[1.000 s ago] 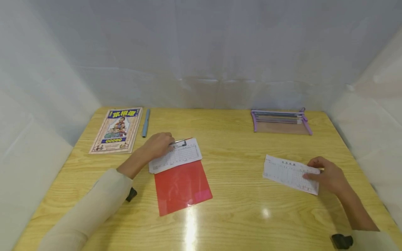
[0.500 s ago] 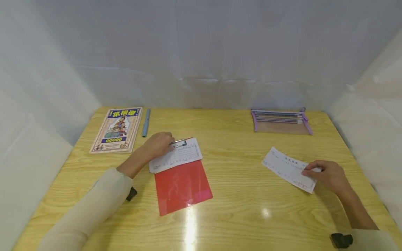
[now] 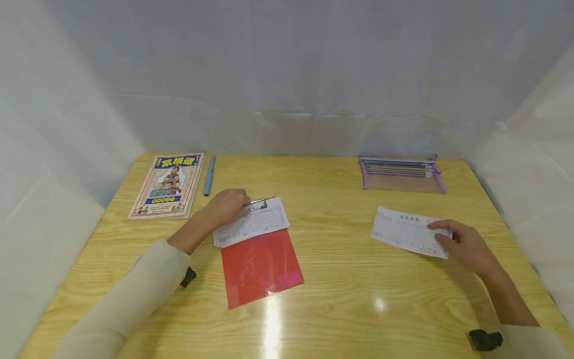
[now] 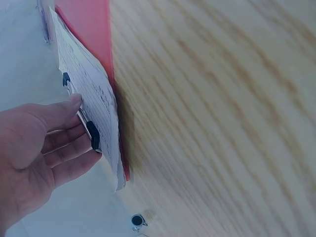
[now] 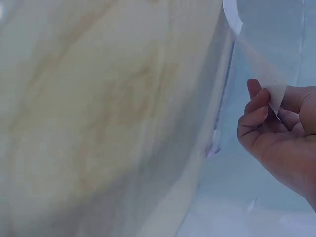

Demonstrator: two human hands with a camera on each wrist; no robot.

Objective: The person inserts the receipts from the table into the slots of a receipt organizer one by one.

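My left hand [image 3: 227,207] is at the top of a red clipboard [image 3: 262,269], its thumb and fingers pinching the metal clip [image 4: 89,123]. Under the clip lie several printed paper slips [image 3: 264,219] that cover the board's upper part. At the right, my right hand [image 3: 468,244] pinches one end of a single printed paper slip [image 3: 408,230] between thumb and fingers. The slip extends leftward from the hand over the table. In the right wrist view the held paper [image 5: 266,69] curves up from the fingertips.
A comic-style book [image 3: 168,187] lies at the back left, with a blue pen [image 3: 208,175] beside it. At the back right is a mesh pencil pouch [image 3: 401,174] with purple edging and pencils inside. White sheeting [image 3: 291,75] hangs around the wooden table [image 3: 341,309].
The paper slip in my right hand has tilted and shifted slightly away from me and to the left, and the right fingers have changed position on it. My left hand stays at the clip.
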